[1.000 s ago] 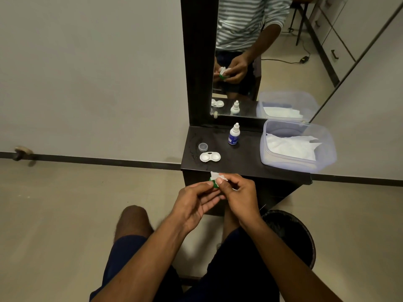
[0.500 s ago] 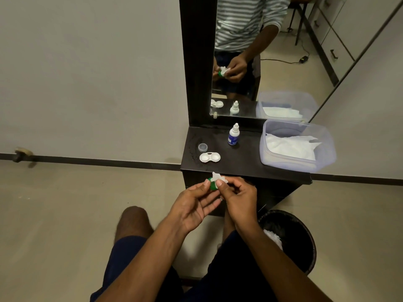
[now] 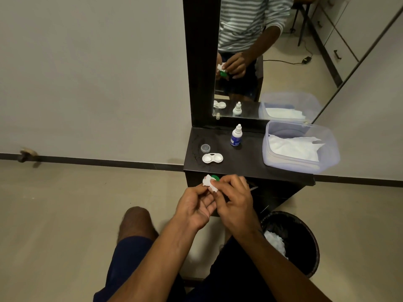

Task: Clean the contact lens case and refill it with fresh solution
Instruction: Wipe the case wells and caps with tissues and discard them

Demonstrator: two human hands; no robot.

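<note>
My left hand (image 3: 196,205) and my right hand (image 3: 236,199) meet just below the front edge of the dark shelf (image 3: 257,165). Between their fingertips are a small green cap (image 3: 215,177) and a crumpled white tissue (image 3: 207,183) pressed against it. The left fingers pinch the cap and the right fingers press the tissue onto it. The white contact lens case (image 3: 212,158) lies open on the shelf, both wells uncovered. A small clear cap (image 3: 205,148) sits behind it to the left. The solution bottle (image 3: 236,137) stands upright further back.
A clear plastic tub (image 3: 327,158) with white tissues sits on the shelf's right side. A black bin (image 3: 305,232) holding used tissue stands on the floor at the lower right. A mirror (image 3: 283,51) rises behind the shelf. My knees are below the hands.
The tissue has shifted to the left side of the green cap and the cap now shows above it. Both hands stay in the same place.
</note>
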